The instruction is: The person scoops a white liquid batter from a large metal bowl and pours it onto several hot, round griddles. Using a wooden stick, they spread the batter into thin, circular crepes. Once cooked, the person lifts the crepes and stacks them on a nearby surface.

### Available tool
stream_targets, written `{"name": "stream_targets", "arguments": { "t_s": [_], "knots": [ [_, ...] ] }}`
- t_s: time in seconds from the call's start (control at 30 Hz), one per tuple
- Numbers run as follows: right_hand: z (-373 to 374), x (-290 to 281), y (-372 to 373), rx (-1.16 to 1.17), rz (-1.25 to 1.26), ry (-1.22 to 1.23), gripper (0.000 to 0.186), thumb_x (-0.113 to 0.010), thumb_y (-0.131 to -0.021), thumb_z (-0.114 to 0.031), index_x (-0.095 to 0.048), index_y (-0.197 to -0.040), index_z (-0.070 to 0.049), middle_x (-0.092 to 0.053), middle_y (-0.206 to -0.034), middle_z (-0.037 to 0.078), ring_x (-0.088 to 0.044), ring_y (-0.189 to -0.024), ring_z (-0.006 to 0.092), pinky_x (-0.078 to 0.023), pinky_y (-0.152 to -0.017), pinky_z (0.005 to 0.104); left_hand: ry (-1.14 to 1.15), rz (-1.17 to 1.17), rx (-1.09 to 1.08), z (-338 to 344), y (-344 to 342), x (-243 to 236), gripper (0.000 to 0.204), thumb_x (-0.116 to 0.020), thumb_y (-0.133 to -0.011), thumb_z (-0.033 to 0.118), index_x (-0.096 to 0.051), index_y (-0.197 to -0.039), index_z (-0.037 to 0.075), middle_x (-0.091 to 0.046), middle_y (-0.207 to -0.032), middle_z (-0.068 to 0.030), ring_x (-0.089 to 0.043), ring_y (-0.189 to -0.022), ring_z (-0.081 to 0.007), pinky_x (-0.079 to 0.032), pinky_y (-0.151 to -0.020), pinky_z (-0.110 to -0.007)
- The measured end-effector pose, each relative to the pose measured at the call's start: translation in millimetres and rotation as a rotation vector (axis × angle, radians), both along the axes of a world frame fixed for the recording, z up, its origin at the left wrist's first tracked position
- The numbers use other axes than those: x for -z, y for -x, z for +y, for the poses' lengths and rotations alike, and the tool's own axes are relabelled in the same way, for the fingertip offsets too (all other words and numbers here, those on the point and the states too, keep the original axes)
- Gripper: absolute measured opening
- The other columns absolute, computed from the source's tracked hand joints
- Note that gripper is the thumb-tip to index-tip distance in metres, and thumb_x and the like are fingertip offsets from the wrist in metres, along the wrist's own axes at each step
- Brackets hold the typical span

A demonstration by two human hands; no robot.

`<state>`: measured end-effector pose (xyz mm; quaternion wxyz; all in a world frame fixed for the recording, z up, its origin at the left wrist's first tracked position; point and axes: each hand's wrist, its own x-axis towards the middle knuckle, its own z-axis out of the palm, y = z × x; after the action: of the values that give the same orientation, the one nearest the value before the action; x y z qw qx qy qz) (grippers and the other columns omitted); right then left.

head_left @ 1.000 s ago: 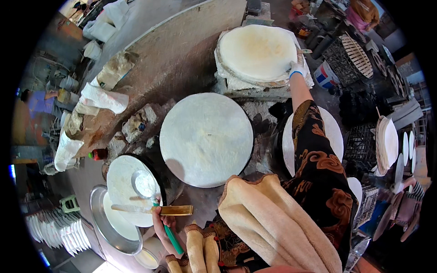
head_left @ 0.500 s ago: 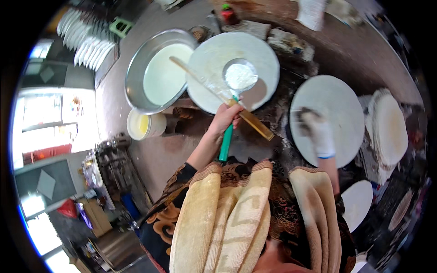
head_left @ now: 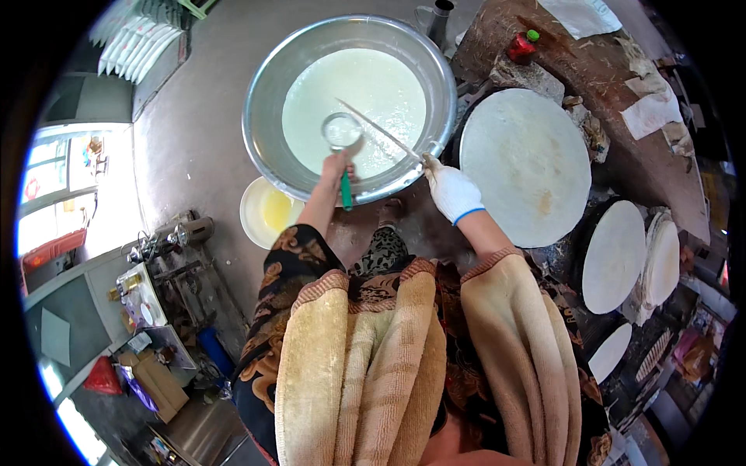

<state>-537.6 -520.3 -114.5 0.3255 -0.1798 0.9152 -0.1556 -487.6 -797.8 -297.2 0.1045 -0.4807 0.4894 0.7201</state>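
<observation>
The person is leaning over a wide, shiny metal basin (head_left: 264, 101) filled with smooth, pale batter (head_left: 365, 97), which is sitting at about twelve o'clock from their body on the grey concrete floor. Their bare left hand (head_left: 336, 167) is gripping the green handle of a small round ladle (head_left: 342, 130), whose cup is hovering over the batter with a little of it pooling inside. The right hand (head_left: 452, 192), wearing a white cloth glove with a blue cuff, is pinching the end of a thin, flat wooden stick (head_left: 381, 130) that is slanting across the basin from its rim at four o'clock toward the middle. Just beside the basin at seven o'clock a small white bowl (head_left: 260, 211) of yellowish liquid is standing. At two o'clock from the right hand a large round griddle (head_left: 528, 167) is lying flat, matte and pale, set into a rough clay counter (head_left: 614, 78). Thick ribbed tan towelling is hanging over both shoulders.
</observation>
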Motion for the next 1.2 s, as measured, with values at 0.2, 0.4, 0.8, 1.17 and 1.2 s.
{"name": "stream_targets", "arguments": {
  "t_s": [0.2, 0.4, 0.8, 1.17, 1.2],
  "knots": [
    [-40.7, 35.6, 13.2, -0.098, -0.194, 0.097, 0.04, -0.039, -0.097, -0.031, -0.061, -0.115, -0.002, -0.065, -0.101, 0.025, -0.063, -0.095, 0.0387, -0.047, -0.088, 0.0462, 0.802, -0.3, 0.726, -89.4, 12.4, 29.3, 0.038, -0.043, -0.092, 0.027, -0.056, -0.105, -0.006, -0.065, -0.087, -0.0257, -0.066, -0.069, -0.0345, -0.051, -0.073, -0.041],
    [-61.2, 48.1, 8.4, 0.11, -0.508, 0.118, 0.041, -0.042, -0.097, -0.033, -0.061, -0.112, 0.0, -0.064, -0.07, 0.017, -0.064, -0.063, 0.026, -0.051, -0.064, 0.0389, 0.738, -0.32, 0.811, -104.3, 13.8, 25.2, 0.037, -0.041, -0.091, 0.026, -0.056, -0.103, -0.006, -0.066, -0.083, -0.0234, -0.066, -0.065, -0.0349, -0.051, -0.069, -0.042],
    [-46.0, 60.4, -53.6, 0.378, -0.546, 0.362, 0.041, -0.044, -0.098, -0.034, -0.057, -0.118, -0.001, -0.058, -0.071, 0.009, -0.056, -0.055, 0.0179, -0.044, -0.051, 0.0324, -0.24, -0.078, 0.071, -36.7, 8.2, 54.0, 0.016, -0.049, -0.092, 0.019, -0.04, -0.086, 0.007, -0.04, -0.06, -0.0022, -0.039, -0.043, -0.0117, -0.036, -0.037, -0.029],
    [-43.2, -94.9, -52.5, 0.581, -0.45, 0.983, 0.037, -0.048, -0.097, -0.03, -0.06, -0.123, -0.007, -0.054, -0.055, 0.001, -0.044, -0.037, 0.0073, -0.034, -0.034, 0.0226, 0.178, 0.657, 0.297, -56.5, 71.2, -282.2, 0.016, -0.051, -0.097, 0.026, -0.043, -0.094, 0.012, -0.039, -0.057, 0.0036, -0.034, -0.038, -0.0058, -0.03, -0.032, -0.023],
    [-38.4, -111.2, -46.2, 0.566, -0.451, 1.035, 0.037, -0.047, -0.097, -0.03, -0.059, -0.123, -0.005, -0.051, -0.055, -0.001, -0.041, -0.038, 0.0067, -0.032, -0.034, 0.0221, 0.223, 0.688, 0.315, -56.4, 69.9, -323.0, 0.016, -0.051, -0.097, 0.026, -0.044, -0.094, 0.012, -0.039, -0.057, 0.0037, -0.035, -0.038, -0.0052, -0.03, -0.032, -0.022]
  ]
}}
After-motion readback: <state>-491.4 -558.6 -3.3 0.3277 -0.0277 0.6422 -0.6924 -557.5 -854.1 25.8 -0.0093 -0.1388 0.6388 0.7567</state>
